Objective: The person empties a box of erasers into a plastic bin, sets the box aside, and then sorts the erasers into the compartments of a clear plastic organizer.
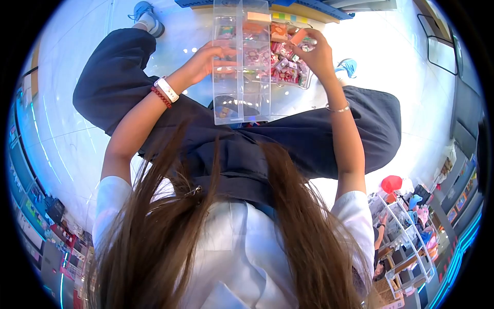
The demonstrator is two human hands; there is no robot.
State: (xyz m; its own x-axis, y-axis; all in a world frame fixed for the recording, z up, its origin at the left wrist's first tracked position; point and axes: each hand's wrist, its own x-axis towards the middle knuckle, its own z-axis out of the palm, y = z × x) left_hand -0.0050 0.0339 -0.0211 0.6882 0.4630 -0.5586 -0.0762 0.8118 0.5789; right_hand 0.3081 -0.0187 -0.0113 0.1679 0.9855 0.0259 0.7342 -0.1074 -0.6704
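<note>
My left hand (211,61) grips the side of a clear plastic compartment box (240,95), its fingers showing through the wall. The box is held upright lengthwise between my legs, with dividers making several cells. A pale orange block-like item (257,18) shows in its far end. My right hand (315,50) pinches a small orange box (298,37) between thumb and fingers, just right of the compartment box. Below that hand lies a heap of small pink and red wrapped packets (289,68) in a clear tray, partly covered by the compartment box.
A blue and yellow cardboard edge (309,11) runs along the far side, past the packets. Glossy white floor tiles (62,98) surround my legs. At right behind stands a white rack (409,242) with goods, and another person's arm (380,234) shows beside it.
</note>
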